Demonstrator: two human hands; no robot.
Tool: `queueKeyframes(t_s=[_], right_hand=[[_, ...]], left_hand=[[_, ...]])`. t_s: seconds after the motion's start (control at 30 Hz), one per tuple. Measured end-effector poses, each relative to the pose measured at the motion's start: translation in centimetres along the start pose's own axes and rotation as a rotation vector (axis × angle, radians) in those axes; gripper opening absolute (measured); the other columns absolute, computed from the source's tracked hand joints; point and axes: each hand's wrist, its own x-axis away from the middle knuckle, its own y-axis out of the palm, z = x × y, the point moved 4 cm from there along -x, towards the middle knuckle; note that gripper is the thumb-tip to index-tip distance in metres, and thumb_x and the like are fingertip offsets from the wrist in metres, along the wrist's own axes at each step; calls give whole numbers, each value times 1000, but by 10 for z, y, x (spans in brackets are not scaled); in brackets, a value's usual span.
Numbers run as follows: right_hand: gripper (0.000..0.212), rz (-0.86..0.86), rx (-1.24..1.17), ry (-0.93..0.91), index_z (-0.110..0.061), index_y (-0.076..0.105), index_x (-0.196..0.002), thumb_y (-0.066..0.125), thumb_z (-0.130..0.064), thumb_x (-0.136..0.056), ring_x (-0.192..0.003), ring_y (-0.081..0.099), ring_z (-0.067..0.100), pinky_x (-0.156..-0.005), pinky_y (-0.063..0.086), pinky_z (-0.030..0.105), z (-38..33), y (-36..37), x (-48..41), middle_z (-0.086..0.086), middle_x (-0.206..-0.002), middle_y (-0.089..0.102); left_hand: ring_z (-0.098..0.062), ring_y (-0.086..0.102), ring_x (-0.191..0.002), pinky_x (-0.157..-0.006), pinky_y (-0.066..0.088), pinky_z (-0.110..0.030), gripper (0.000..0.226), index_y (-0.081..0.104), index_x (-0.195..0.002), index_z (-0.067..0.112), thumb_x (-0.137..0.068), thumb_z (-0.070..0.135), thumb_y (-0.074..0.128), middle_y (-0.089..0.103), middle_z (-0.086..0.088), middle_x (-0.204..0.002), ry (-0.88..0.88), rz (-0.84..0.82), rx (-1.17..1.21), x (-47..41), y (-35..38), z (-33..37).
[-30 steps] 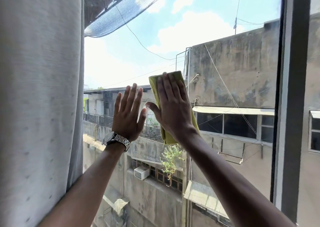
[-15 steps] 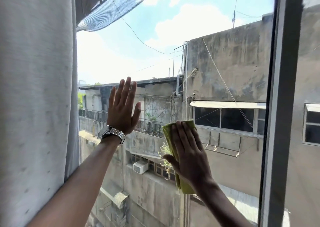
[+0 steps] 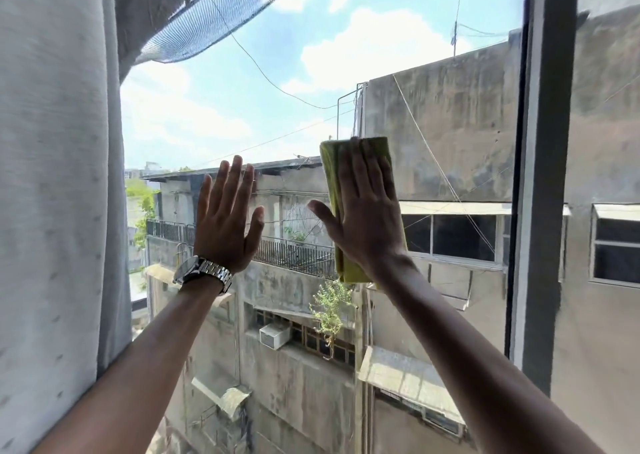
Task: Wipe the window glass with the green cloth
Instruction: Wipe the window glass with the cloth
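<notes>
We press our right hand [image 3: 367, 214] flat against the window glass [image 3: 433, 72], fingers straight and close together, thumb spread toward nine o'clock, pinning the folded green cloth [image 3: 330, 176] between palm and pane. The cloth sits just right of the middle, standing tall, its edges showing above our fingertips at twelve o'clock and below our wrist at six. Our left hand [image 3: 225, 221] rests open on the glass at nine o'clock from the cloth, near but apart, fingers spread and holding nothing, a metal watch [image 3: 204, 273] on its wrist. A grey curtain [image 3: 55, 194] hangs at far nine o'clock, and the dark window frame [image 3: 543, 176] stands at three.
</notes>
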Motion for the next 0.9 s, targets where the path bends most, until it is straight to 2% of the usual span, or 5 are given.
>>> queueKeyframes(t_s=[0.2,0.33,0.47,0.63,0.9], right_hand=[[91,-141,41,-109,-5,23,-158,37,-71,-97,-157,16,30,-125,26,51,-5,27,148,15,-168,18],[88,-166,41,-120,-6,31,-156,42,-69,-95,-154,24,30,-123,25,49,-2,30,182,15,-166,25],[89,-131,61,-159,-8,32,-156,46,-69,-92,-152,30,30,-124,25,47,3,27,149,13,-165,25],[87,1,146,-151,-3,29,-156,20,-69,-100,-152,28,34,-126,27,50,19,5,18,20,-163,30],[75,127,9,36,-3,23,-157,25,-57,-105,-156,16,30,-129,16,49,-7,0,-76,19,-166,23]], left_hand=[[-26,14,-158,-128,17,-55,64,21,-158,10,-101,39,27,19,-14,-168,-16,-29,-2,0,-2,2],[-27,15,-158,-126,20,-58,65,22,-158,9,-100,39,27,20,-14,-168,-31,-58,-11,0,-4,3],[-26,14,-158,-125,22,-59,66,22,-158,9,-100,40,25,19,-13,-169,-36,-62,-1,0,-2,2],[-24,13,-159,-125,21,-59,66,21,-158,11,-100,41,24,18,-12,-169,-22,-42,4,-1,2,-2],[-23,11,-159,-128,17,-56,60,22,-158,9,-102,31,21,18,-12,-169,-16,-13,-1,2,5,-4]])
